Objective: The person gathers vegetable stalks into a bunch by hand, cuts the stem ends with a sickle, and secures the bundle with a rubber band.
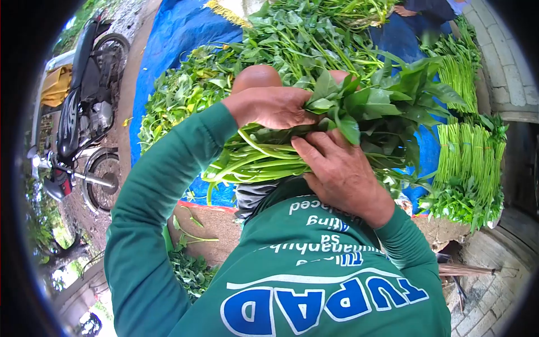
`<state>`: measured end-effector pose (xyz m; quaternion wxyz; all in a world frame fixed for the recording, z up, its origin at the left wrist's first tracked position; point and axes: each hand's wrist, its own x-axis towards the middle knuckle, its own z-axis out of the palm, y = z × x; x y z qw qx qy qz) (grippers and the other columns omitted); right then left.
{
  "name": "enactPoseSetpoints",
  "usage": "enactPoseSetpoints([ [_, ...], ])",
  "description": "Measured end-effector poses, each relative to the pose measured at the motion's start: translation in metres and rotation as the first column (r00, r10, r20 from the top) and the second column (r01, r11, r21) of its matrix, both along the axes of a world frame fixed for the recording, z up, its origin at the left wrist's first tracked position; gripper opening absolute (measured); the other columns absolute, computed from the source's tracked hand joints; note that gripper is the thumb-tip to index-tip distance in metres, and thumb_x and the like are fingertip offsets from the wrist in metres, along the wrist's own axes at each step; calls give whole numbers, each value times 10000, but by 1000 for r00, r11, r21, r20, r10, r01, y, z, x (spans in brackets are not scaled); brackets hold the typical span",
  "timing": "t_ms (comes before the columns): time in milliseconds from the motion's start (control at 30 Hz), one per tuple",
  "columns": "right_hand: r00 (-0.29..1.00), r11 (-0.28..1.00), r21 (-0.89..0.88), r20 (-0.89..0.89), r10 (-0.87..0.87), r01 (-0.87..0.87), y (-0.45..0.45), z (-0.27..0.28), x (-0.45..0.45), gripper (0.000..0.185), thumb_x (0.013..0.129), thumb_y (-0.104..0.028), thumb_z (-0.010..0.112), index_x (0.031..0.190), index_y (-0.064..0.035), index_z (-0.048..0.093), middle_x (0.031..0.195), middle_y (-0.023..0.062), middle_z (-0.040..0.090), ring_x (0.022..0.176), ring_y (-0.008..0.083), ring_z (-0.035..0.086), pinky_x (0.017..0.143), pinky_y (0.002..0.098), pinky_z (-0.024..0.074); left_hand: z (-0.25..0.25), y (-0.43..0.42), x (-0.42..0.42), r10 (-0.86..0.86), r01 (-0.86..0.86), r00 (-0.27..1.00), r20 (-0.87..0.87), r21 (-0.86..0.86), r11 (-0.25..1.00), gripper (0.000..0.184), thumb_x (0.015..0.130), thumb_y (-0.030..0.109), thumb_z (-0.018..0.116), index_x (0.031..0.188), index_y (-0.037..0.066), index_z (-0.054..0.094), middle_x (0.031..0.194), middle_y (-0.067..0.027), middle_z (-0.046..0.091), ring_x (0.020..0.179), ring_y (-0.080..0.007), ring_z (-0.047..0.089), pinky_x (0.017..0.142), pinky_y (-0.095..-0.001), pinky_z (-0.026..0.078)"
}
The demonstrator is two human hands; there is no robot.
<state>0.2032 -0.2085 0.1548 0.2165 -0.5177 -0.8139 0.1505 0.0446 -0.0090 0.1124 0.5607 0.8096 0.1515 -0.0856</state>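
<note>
My left hand [275, 106] reaches across the top of a bunch of water spinach [258, 160], its fingers closed around leafy stems. Just below it, my right hand [342, 171] is pressed against the same bunch near my belly, fingers curled on it; their tips are partly hidden by leaves. Light green stems stick out to the left, and the broad dark leaves [376, 104] spread to the right. The bunch lies across my lap, in front of my knees [255, 78].
Loose greens [185, 90] are heaped on a blue tarp [168, 33] ahead. Tied bundles [469, 151] of long stems stand stacked at the right. A parked motorcycle [78, 112] is at the left. Another person's hand [405, 11] shows at the top. More leaves [191, 272] lie beside me.
</note>
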Motion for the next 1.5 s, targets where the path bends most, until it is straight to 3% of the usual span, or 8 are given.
enactPoseSetpoints([
  [33, 1000, 999, -51, 7, -2, 3, 3, 0, -8, 650, 773, -114, 791, 1403, -47, 648, 1281, 125, 612, 1133, 330, 587, 1013, 467, 486, 0, 1, 1, 23, -26, 1000, -13, -358, 933, 314, 1106, 266, 661, 1312, 30, 662, 1120, -135, 753, 1015, -228, 672, 876, -400, 535],
  [167, 1000, 1000, 18, -2, 24, -24, 14, 0, -20, 528, 853, -106, 700, 1380, -146, 705, 1049, 105, 561, 1036, 307, 561, 902, 446, 491, 16, 4, 3, -106, 137, 975, -195, 150, 979, 319, 1068, 182, 687, 1333, 9, 648, 1252, -152, 742, 1054, -227, 667, 892, -410, 542],
  [700, 972, 891, -388, -114, 206, -235, -1, 35, -2, 429, 886, -25, 676, 1295, -135, 744, 1224, 179, 648, 1119, 394, 641, 953, 488, 536, 28, -53, -4, 53, -52, 999, 13, 474, 879, 883, 849, 64, 784, 1630, 119, 376, 1077, -228, 709, 991, -450, 715, 851, -510, 568],
  [800, 800, 779, -349, -517, 303, -521, 35, 73, 36, 427, 955, -180, 738, 1368, -76, 703, 1195, 164, 720, 1122, 357, 686, 986, 451, 553, 38, -69, -8, 105, -103, 994, 29, 572, 814, 841, 887, 91, 753, 1639, 156, 383, 1149, -204, 700, 1059, -421, 707, 878, -493, 559],
  [900, 658, 926, -229, -752, 27, -299, 117, 58, 86, 475, 1015, -270, 703, 1450, -82, 666, 1213, 151, 757, 1101, 283, 712, 970, 403, 562, 33, -81, -5, 104, -142, 990, 99, 582, 801, 732, 957, 97, 645, 1642, 125, 389, 1175, -177, 681, 1063, -381, 694, 858, -469, 545],
  [1067, 976, 760, -613, -112, 186, -216, 132, -13, 75, 857, 890, -470, 841, 1588, -77, 536, 1307, 202, 736, 1225, 355, 691, 1053, 477, 504, 12, -93, -12, 241, -284, 955, 172, 769, 573, 428, 989, 197, 616, 1388, 63, 538, 1035, -153, 668, 969, -342, 714, 795, -491, 552],
  [1300, 965, 748, -613, -116, 234, -255, 105, -12, 64, 828, 802, -292, 891, 1485, -11, 516, 1161, 249, 748, 1130, 421, 720, 946, 480, 560, 57, -57, -39, 297, -302, 939, 175, 3, 953, 940, 742, 241, 964, 1519, 27, 480, 1298, -275, 662, 1245, -432, 649, 1059, -466, 521],
  [1500, 981, 889, -443, 88, 174, -118, 72, -3, 54, 846, 791, -185, 844, 1542, -29, 486, 1347, 199, 691, 1265, 398, 636, 1095, 539, 470, 40, -73, -43, 278, -192, 958, -66, 573, 797, 769, 845, 291, 892, 1484, 58, 535, 1315, -190, 681, 1206, -392, 650, 1029, -501, 503],
])
